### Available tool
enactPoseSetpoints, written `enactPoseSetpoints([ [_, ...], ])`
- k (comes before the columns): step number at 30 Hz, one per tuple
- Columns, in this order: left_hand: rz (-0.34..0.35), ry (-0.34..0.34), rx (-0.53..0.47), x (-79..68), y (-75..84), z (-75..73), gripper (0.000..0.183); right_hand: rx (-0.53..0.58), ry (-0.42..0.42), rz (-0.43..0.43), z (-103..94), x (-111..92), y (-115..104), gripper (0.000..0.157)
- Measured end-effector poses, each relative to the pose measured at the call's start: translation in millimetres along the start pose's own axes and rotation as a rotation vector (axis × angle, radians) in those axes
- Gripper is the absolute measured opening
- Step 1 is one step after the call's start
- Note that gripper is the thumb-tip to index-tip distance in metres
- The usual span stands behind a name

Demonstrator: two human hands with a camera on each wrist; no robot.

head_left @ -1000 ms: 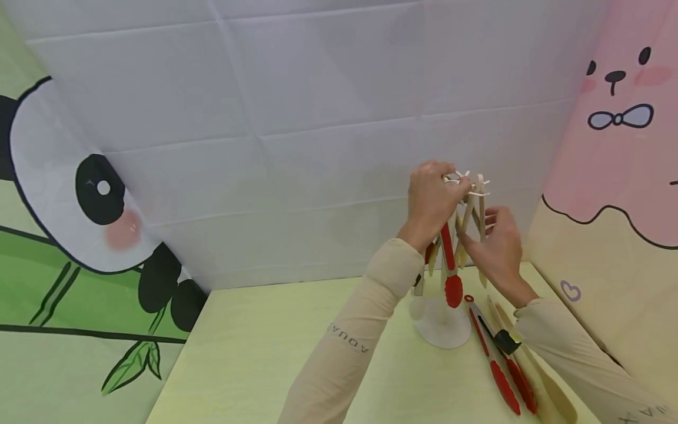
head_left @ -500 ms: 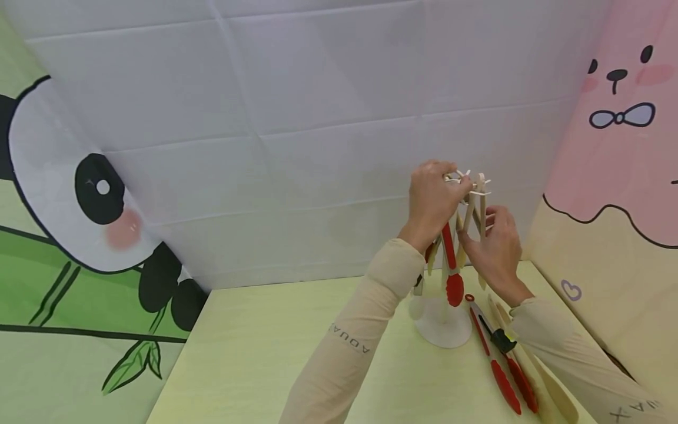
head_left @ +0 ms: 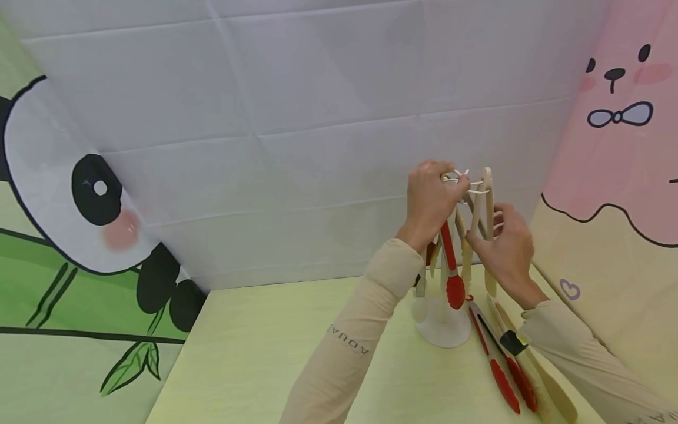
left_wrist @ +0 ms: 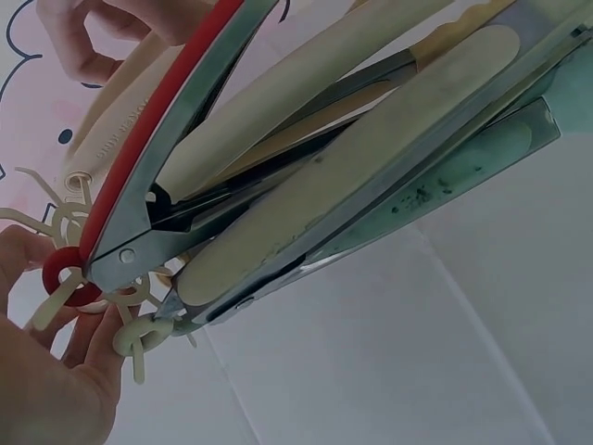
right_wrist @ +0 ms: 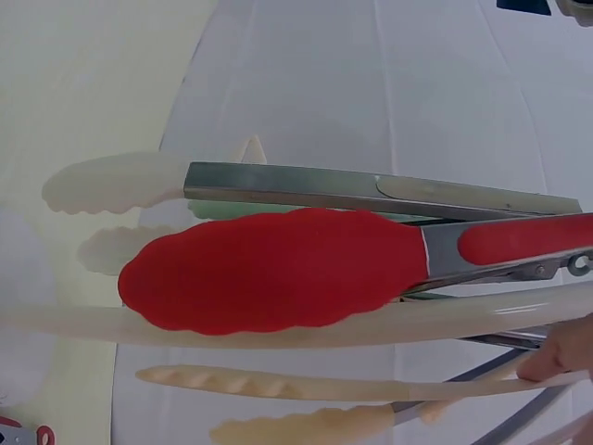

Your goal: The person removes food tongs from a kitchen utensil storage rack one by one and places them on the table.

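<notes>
At the top of a white hook rack point(head_left: 445, 330), my left hand point(head_left: 428, 197) grips the rack's head among its white prongs point(left_wrist: 42, 209). My right hand point(head_left: 507, 247) holds a pair of beige tongs point(head_left: 488, 203) by the arms, on the rack's right side. In the left wrist view the holed end of the beige tongs point(left_wrist: 125, 116) is right at a prong. Red tongs point(head_left: 454, 288) hang at the front, their ring on a prong beside my left fingers. More tongs with metal arms and cream tips point(right_wrist: 306, 190) hang around the rack, partly hidden by the red ones.
On the yellow table point(head_left: 296, 341), right of the rack's round base, lie red-tipped tongs point(head_left: 500, 377), beige tongs point(head_left: 556, 394) and a small black piece point(head_left: 512, 341). A white cloth wall point(head_left: 291, 176) stands behind, a printed pink panel point(head_left: 630, 171) at the right.
My right hand has moved slightly right with the beige tongs, whose top end now stands higher and farther from the rack's head. My left hand stays put on the rack.
</notes>
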State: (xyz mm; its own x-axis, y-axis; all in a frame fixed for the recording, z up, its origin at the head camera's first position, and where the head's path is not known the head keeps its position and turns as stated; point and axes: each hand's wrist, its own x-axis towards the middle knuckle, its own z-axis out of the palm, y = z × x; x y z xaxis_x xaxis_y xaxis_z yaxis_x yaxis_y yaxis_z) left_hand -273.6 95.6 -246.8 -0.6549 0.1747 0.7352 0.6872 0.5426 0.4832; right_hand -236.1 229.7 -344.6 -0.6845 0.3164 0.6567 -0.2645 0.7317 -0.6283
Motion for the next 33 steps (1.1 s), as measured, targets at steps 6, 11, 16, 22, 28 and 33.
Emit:
enactPoseSetpoints([
  [6,-0.006,-0.002,0.017,0.3,1.3,0.9,0.021,-0.001,-0.029,0.021,-7.7,0.6,1.1,0.054],
  [11,0.003,0.006,0.016,0.3,1.2,1.6,0.020,-0.007,-0.044,0.036,-15.1,2.0,1.7,0.056],
  [16,0.028,0.020,0.029,0.2,1.1,1.7,0.020,-0.006,-0.052,0.035,-23.4,4.6,2.1,0.057],
  [22,0.029,0.019,0.030,0.0,0.8,1.8,0.020,-0.009,-0.078,0.022,-33.6,5.4,1.0,0.056],
  [28,0.025,0.017,0.043,0.1,0.5,1.5,0.020,-0.020,-0.084,-0.004,-39.2,5.2,3.4,0.055],
  [33,0.025,0.012,0.034,0.1,0.0,1.5,0.019,-0.037,-0.110,-0.007,-43.1,4.4,6.9,0.055],
])
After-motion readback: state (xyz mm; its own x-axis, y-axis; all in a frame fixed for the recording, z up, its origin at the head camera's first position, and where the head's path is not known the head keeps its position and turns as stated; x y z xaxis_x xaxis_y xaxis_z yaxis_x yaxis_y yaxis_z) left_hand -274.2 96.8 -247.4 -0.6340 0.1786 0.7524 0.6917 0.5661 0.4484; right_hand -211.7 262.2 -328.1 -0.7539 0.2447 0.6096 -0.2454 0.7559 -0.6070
